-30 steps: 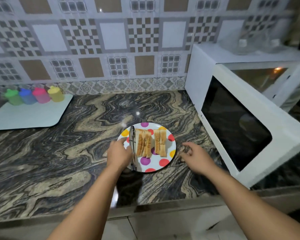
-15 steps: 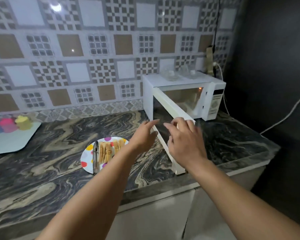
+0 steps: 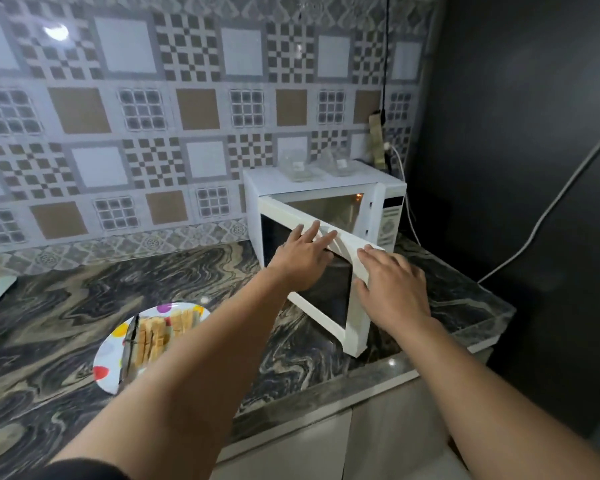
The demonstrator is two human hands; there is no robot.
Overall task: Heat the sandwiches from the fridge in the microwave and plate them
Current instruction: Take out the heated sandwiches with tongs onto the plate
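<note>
Several sandwiches [image 3: 155, 336] lie in rows on a spotted plate [image 3: 109, 370] on the counter [image 3: 49, 323], at about eight o'clock from the microwave [image 3: 326, 202] and well apart from it; dark tongs [image 3: 129, 344] rest along the plate's left side. With the food already plated and the oven cavity looking empty as far as it shows, I judge the heating done and only the closing of the door [image 3: 312, 275] left. The door stands partly ajar, swung out toward five o'clock. The left hand [image 3: 300, 252] has straight, spread fingers laid on the door's upper part, holding nothing. The right hand [image 3: 390, 289] lies flat with straight fingers against the door's free edge at its top corner, also grasping nothing. Two clear containers [image 3: 298, 168] sit on the microwave's top, at twelve o'clock from the hands.
</note>
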